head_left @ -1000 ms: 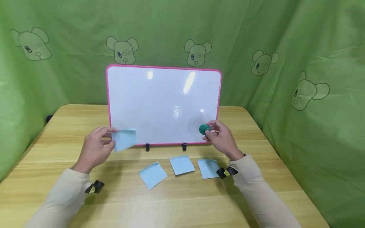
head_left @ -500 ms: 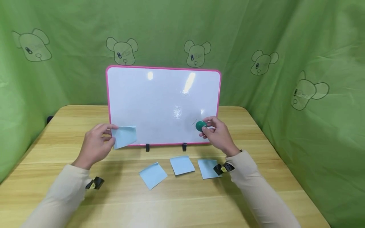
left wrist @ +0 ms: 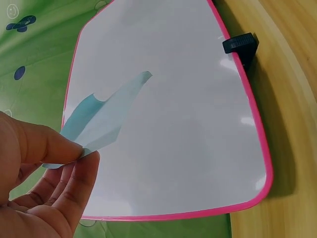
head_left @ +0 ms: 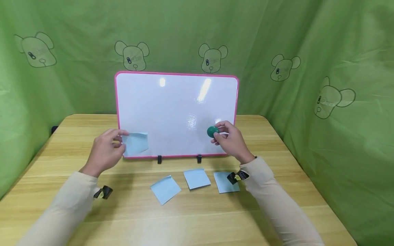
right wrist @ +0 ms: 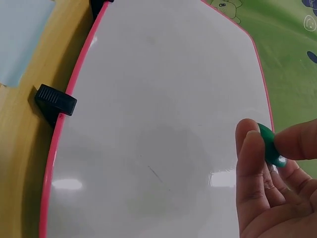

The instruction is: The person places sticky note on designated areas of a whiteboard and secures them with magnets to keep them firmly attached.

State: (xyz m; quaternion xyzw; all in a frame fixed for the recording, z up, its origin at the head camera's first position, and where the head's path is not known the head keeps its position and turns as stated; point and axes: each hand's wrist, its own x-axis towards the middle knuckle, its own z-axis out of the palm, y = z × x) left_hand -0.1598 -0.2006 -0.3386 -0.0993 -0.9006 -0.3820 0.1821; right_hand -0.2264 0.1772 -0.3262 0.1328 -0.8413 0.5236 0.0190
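My left hand (head_left: 106, 150) pinches a light blue sticky note (head_left: 136, 143) by its left side, in front of the lower left of a pink-framed whiteboard (head_left: 172, 109). In the left wrist view the note (left wrist: 106, 119) bends, its far corner raised over the board. Between thumb and fingers my right hand (head_left: 231, 140) holds a round green magnet (head_left: 212, 131) before the lower right of the board. From the right wrist the magnet (right wrist: 267, 144) shows edge-on, partly covered by fingertips.
Three blue notes lie on the wooden table: a left one (head_left: 165, 190), a middle one (head_left: 197, 178) and a right one (head_left: 224, 182), partly behind the right wrist camera. Black clips (head_left: 159, 159) support the board's lower edge. Green curtain (head_left: 172, 30) surrounds the table.
The left hand has lifted the note slightly higher against the board. The right hand has carried the magnet up and to the left. The notes on the table have stayed put.
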